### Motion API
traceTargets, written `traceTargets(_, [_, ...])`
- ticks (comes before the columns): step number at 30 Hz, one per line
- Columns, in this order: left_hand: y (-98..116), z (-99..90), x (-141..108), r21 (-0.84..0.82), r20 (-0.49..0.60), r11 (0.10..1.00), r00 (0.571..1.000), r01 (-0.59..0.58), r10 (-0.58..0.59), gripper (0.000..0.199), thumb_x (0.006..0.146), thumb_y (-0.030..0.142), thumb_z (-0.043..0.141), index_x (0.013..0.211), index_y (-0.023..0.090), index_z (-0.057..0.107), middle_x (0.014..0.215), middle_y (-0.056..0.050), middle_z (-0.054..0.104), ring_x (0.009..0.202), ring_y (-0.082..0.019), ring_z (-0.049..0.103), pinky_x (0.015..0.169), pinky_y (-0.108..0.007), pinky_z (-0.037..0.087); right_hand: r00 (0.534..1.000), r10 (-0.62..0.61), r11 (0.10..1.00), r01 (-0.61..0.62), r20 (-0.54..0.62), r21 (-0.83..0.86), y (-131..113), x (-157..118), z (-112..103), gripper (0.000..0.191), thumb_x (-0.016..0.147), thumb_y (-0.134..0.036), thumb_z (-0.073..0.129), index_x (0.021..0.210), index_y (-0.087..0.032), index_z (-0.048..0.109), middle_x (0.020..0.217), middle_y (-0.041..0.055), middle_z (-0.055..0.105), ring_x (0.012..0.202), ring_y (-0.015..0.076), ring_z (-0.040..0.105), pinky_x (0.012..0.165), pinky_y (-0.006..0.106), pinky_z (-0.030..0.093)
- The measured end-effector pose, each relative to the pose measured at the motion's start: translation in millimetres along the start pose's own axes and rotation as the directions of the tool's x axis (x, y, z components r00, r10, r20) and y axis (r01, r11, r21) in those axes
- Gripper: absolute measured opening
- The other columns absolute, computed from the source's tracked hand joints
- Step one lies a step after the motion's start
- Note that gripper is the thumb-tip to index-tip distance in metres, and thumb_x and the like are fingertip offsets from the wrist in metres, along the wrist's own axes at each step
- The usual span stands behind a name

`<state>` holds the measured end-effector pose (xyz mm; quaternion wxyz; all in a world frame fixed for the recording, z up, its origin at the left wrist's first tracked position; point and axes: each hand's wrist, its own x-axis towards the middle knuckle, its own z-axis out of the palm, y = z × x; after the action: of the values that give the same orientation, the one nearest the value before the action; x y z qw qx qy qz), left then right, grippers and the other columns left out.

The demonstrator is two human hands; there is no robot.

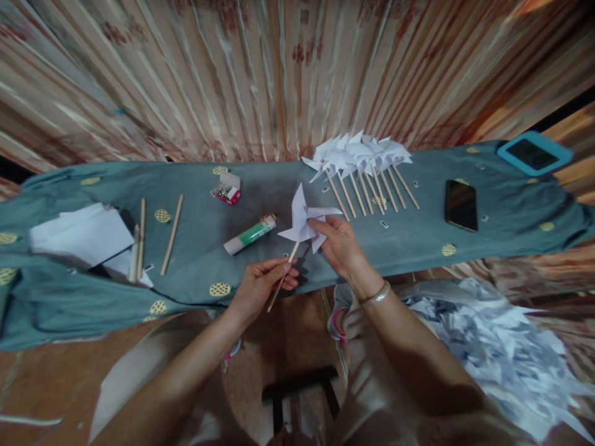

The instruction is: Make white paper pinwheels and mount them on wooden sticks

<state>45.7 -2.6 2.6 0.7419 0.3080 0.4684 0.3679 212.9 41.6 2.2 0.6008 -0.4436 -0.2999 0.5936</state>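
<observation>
A white paper pinwheel (300, 224) on a thin wooden stick (292, 253) is held over the front edge of the cloth-covered table. My left hand (266, 280) is closed round the lower part of the stick. With thumb and fingers, my right hand (338, 241) pinches the pinwheel near its centre and right-hand blades. Just left of the pinwheel lies a glue stick (251, 235) with a green label. Behind that, a small red and white box (227, 188) stands open with small metallic pieces inside, too small to name.
Several finished pinwheels (360, 155) lie in a row at the back. Left are white paper sheets (83, 234) and loose sticks (172, 235). A phone (461, 205) and a blue-framed device (534, 153) lie right. A heap of folded paper (502, 347) sits below the table, above a stool (300, 385) level.
</observation>
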Motion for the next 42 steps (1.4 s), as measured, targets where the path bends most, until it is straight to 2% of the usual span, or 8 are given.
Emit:
traceTargets(8, [2,-1.6,0,0.002,-0.010,1.000,1.000,-0.013,0.013,0.043,0.054,0.042,0.092,0.082,0.013,0.079,0.066,-0.005,0.073,0.054,-0.011,0.063,0.056,-0.022,0.052,1.000,0.011,1.000,-0.011,0.003,0.005,3,0,3,0.032,0.054,-0.041,0.089,0.076,-0.024,0.073,0.073,-0.0017,0.075,0.078,0.0182,0.069,0.080,0.031,0.053])
traceTargets(12, [1,-3.6,1,0.011,-0.024,1.000,0.999,-0.023,0.023,0.040,0.057,0.041,0.091,0.082,0.013,0.079,0.069,-0.007,0.074,0.057,-0.012,0.064,0.058,-0.024,0.053,0.999,0.028,0.999,-0.028,0.017,-0.023,1,-2,6,0.036,0.055,-0.046,0.089,0.077,-0.024,0.072,0.075,-0.0006,0.075,0.078,0.0183,0.069,0.077,0.031,0.053])
traceTargets(20, [5,-8.6,4,-0.039,-0.037,0.999,0.999,-0.023,0.022,0.041,0.056,0.038,0.091,0.084,0.011,0.078,0.071,-0.006,0.074,0.059,-0.013,0.067,0.058,-0.024,0.054,0.997,0.067,0.998,-0.067,-0.037,-0.016,-2,-4,7,0.040,0.048,-0.046,0.092,0.072,-0.023,0.069,0.074,-0.0024,0.073,0.072,0.0156,0.065,0.068,0.027,0.051])
traceTargets(26, [7,-5.8,3,-0.055,-0.029,0.998,1.000,-0.015,0.014,0.042,0.053,0.038,0.093,0.082,0.012,0.079,0.069,-0.006,0.074,0.057,-0.013,0.067,0.056,-0.022,0.054,0.997,0.068,0.998,-0.068,-0.020,-0.004,-1,-3,7,0.037,0.049,-0.043,0.092,0.071,-0.024,0.070,0.073,-0.0038,0.073,0.073,0.0147,0.065,0.070,0.027,0.051])
traceTargets(31, [5,-5.8,4,-0.044,-0.030,0.999,0.999,-0.025,0.024,0.042,0.054,0.039,0.092,0.083,0.011,0.079,0.068,-0.006,0.073,0.056,-0.013,0.066,0.056,-0.023,0.054,0.999,0.041,0.999,-0.041,-0.008,0.001,-2,-4,8,0.035,0.053,-0.041,0.091,0.076,-0.024,0.072,0.077,-0.0021,0.075,0.079,0.0175,0.068,0.075,0.030,0.052])
traceTargets(36, [6,-6.7,5,-0.045,-0.033,0.996,0.997,-0.073,0.071,0.037,0.058,0.036,0.090,0.083,0.010,0.078,0.068,-0.004,0.071,0.053,-0.009,0.060,0.051,-0.020,0.048,0.999,0.045,0.999,-0.045,-0.003,0.010,-6,-6,9,0.034,0.053,-0.041,0.090,0.074,-0.022,0.073,0.076,-0.0012,0.076,0.076,0.0170,0.068,0.075,0.029,0.052])
traceTargets(42, [12,-8.1,8,-0.118,-0.083,0.987,0.992,-0.107,0.097,0.029,0.060,0.027,0.087,0.079,0.009,0.073,0.069,-0.004,0.067,0.052,-0.005,0.051,0.043,-0.016,0.034,0.993,0.105,0.994,-0.105,-0.048,0.001,-6,-8,4,0.032,0.055,-0.038,0.089,0.077,-0.024,0.072,0.080,-0.0017,0.077,0.076,0.0150,0.067,0.070,0.027,0.050])
